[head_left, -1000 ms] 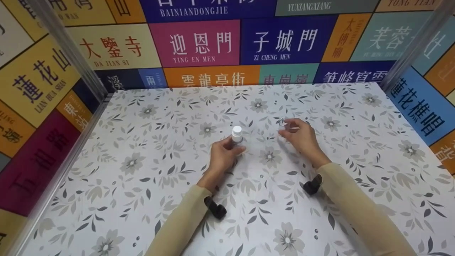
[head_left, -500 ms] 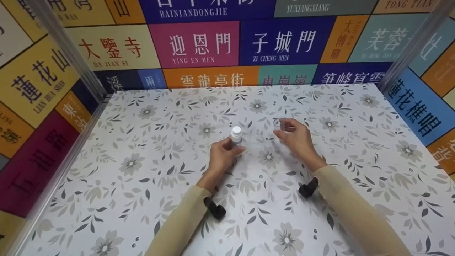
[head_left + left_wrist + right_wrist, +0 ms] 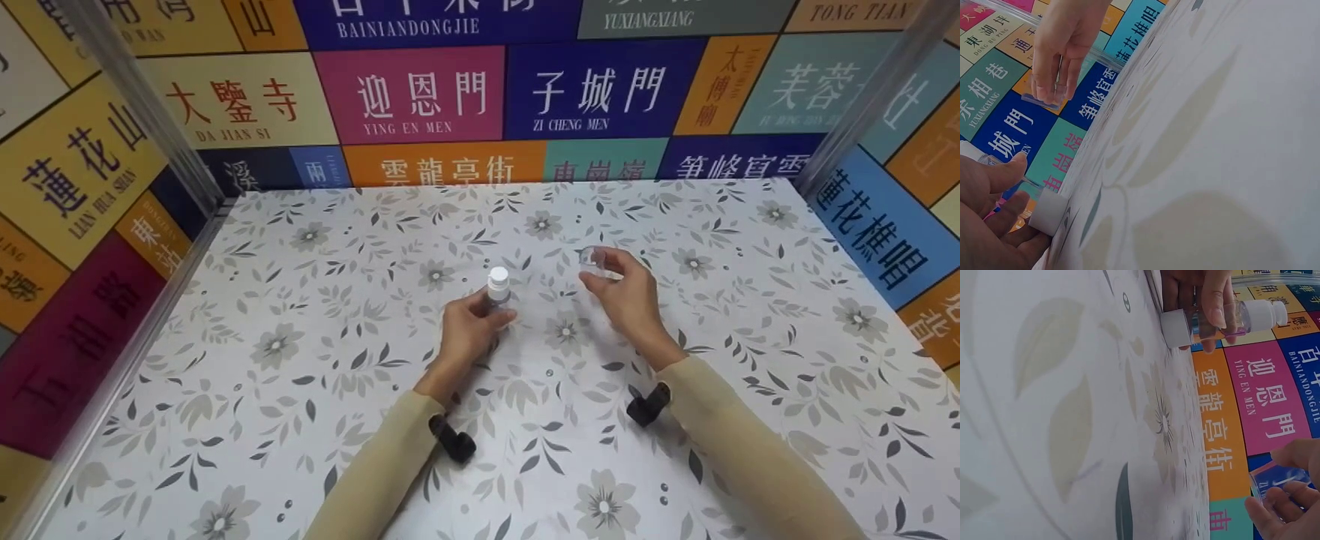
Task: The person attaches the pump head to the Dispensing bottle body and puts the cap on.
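Observation:
A small clear bottle (image 3: pixel 498 283) with a white top stands upright near the middle of the table. My left hand (image 3: pixel 469 328) grips its sides between thumb and fingers. The right wrist view shows the bottle's white base (image 3: pixel 1175 328) at the tabletop and its stepped white top (image 3: pixel 1264 315). To the right, my right hand (image 3: pixel 631 291) pinches a clear, hollow cap (image 3: pixel 589 259) by its side, above the table and apart from the bottle. In the left wrist view, the cap (image 3: pixel 1043 102) hangs from the right hand's fingertips.
A white cloth with grey flowers and leaves covers the table (image 3: pixel 360 435). Colourful panels with lettering (image 3: pixel 420 94) rise behind its far edge and along both sides. Clear corner posts (image 3: pixel 862 97) stand at the back. Black wrist cameras (image 3: pixel 454 441) sit on both sleeves.
My right hand has shifted slightly left with the clear cap, and the cap's tilt has changed. The left hand and the bottle stay in place.

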Demonstrator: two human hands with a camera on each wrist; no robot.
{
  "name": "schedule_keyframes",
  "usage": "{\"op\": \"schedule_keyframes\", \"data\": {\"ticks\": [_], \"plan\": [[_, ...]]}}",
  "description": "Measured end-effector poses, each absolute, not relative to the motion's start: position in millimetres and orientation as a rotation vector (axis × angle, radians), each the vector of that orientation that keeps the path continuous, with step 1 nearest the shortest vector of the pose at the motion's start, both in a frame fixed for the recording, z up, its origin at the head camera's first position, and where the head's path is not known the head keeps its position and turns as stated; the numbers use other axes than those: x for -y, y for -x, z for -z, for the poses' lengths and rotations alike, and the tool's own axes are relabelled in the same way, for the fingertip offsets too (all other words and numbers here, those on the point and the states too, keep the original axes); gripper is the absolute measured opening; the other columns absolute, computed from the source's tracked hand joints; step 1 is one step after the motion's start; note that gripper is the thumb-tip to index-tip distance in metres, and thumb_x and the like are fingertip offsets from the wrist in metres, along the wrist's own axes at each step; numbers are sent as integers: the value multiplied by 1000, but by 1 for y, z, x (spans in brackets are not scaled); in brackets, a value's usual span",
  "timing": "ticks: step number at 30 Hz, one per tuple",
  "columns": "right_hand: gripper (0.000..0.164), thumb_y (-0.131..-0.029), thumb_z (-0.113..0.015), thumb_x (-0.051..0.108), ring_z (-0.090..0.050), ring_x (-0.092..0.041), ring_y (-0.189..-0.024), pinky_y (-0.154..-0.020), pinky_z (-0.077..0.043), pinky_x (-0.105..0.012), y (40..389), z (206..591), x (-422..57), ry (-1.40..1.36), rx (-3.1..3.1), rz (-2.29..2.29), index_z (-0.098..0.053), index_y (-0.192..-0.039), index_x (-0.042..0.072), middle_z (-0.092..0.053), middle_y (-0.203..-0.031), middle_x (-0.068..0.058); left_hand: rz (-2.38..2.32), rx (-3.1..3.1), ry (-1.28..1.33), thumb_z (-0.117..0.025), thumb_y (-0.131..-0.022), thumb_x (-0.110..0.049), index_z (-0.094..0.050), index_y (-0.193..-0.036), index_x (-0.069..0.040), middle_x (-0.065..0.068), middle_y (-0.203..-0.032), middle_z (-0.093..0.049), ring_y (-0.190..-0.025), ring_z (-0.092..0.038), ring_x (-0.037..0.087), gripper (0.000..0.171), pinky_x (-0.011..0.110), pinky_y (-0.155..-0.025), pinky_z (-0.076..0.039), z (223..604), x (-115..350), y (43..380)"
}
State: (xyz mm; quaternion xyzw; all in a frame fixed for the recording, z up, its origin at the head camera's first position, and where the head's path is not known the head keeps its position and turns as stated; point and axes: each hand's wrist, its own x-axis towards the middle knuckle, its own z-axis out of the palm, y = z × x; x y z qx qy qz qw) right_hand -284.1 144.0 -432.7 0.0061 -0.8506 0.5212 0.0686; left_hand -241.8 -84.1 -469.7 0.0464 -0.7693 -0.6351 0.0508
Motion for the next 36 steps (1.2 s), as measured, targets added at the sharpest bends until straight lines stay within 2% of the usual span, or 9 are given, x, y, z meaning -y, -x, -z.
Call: {"op": "schedule_keyframes", "data": {"ticks": [5, 13, 21, 24, 29, 36], "plan": [[50, -91, -73, 19, -65, -27, -115, -77, -49, -9, 279, 430, -139, 16, 2515, -1604, -55, -136, 7, -63, -132, -12, 1939, 2329, -144, -82, -79, -8, -62, -133, -4, 17, -133, -64, -129, -59, 28, 57, 35, -107, -48, 469, 84, 242], [45, -89, -76, 20, -68, -27, -108, -77, -51, -11, 276, 429, -134, 33, 2444, -1677, -59, -129, 6, -64, -129, -10, 1991, 2310, -147, -81, -80, -7, -62, -133, -4, 17, -133, -64, -127, -61, 28, 56, 31, -99, -54, 468, 84, 241], [47, -88, -77, 22, -61, -20, -122, -97, -52, -21, 272, 427, -135, -37, 2390, -1711, -59, -130, 8, -65, -132, -11, 1983, 2335, -183, -81, -80, -8, -62, -133, -7, 15, -134, -65, -126, -62, 26, 56, 29, -95, -56, 467, 83, 241], [48, -89, -76, 24, -59, -17, -125, -96, -51, -18, 271, 424, -137, -57, 2371, -1719, -59, -132, 9, -65, -131, -9, 1973, 2341, -176, -81, -80, -9, -62, -133, -7, 15, -134, -65, -126, -62, 26, 56, 31, -99, -53, 467, 83, 241], [50, -89, -77, 20, -59, -19, -123, -86, -49, -10, 271, 419, -138, -112, 2296, -1767, -60, -133, 6, -63, -129, -12, 1964, 2338, -144, -80, -81, -8, -61, -134, -5, 16, -135, -63, -129, -59, 27, 56, 33, -106, -49, 468, 84, 241], [50, -88, -76, 14, -60, -22, -124, -90, -50, -9, 269, 414, -136, -145, 2231, -1805, -61, -136, 8, -61, -128, -13, 1972, 2335, -179, -81, -80, -9, -63, -133, -6, 15, -134, -65, -127, -61, 27, 56, 33, -105, -50, 468, 84, 241]]}}
